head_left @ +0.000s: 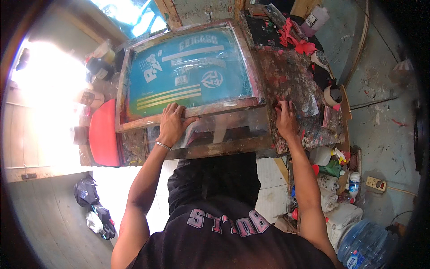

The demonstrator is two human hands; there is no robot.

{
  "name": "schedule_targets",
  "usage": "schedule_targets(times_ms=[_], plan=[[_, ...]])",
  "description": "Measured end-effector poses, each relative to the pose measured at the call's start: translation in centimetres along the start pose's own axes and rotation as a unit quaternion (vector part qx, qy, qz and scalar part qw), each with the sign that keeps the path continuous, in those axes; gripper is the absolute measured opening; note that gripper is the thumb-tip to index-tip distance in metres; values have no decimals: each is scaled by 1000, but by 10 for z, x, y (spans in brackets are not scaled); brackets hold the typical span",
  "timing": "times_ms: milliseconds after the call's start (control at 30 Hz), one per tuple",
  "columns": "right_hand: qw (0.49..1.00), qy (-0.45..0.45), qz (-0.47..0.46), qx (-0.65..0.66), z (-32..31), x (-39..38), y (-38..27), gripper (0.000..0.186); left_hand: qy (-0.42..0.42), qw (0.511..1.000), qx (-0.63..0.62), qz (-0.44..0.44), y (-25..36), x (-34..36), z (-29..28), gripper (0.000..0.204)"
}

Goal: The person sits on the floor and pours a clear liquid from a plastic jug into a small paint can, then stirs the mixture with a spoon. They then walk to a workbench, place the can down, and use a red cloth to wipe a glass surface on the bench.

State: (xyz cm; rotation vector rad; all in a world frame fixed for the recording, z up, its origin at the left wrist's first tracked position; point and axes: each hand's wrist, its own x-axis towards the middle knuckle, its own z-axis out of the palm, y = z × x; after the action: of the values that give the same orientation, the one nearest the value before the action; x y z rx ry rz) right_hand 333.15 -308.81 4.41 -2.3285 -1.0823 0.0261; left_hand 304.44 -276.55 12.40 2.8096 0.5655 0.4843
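A screen printing frame [188, 110] with blue mesh and pale lettering and stripes lies tilted on the worktable. My left hand [172, 124] is closed over its near wooden rail, fingers bent on top and thumb stretched to the right along the edge. Below that rail shows a glossy, see-through surface [237, 123] on the table. My right hand [286, 120] rests on the paint-stained tabletop, right of the frame's near corner. Its fingers are bent but a little apart, and I see nothing held in them.
A red, rounded panel [104, 133] stands left of the frame. Pink-red scraps [295, 40] and a bottle [314, 21] sit at the back right. Rolls [333, 95] line the table's right edge. Lower right are several containers, a large blue water jug [369, 244] and a power strip [376, 184].
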Motion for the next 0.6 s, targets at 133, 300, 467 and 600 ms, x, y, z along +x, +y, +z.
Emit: schedule_targets(times_ms=[133, 300, 467, 600], plan=[[1000, 16, 16, -7, 7, -1, -6, 25, -3, 1000, 2, -11, 2, -1, -4, 55], [975, -80, 199, 53, 4, 2, -29, 32, 18, 1000, 19, 11, 4, 6, -7, 54], [998, 28, 43, -27, 25, 3, -11, 35, 2, 1000, -11, -7, 5, 2, -3, 53], [993, 80, 29, 78, 8, 3, -23, 27, -11, 1000, -15, -11, 1, 0, 11, 51]])
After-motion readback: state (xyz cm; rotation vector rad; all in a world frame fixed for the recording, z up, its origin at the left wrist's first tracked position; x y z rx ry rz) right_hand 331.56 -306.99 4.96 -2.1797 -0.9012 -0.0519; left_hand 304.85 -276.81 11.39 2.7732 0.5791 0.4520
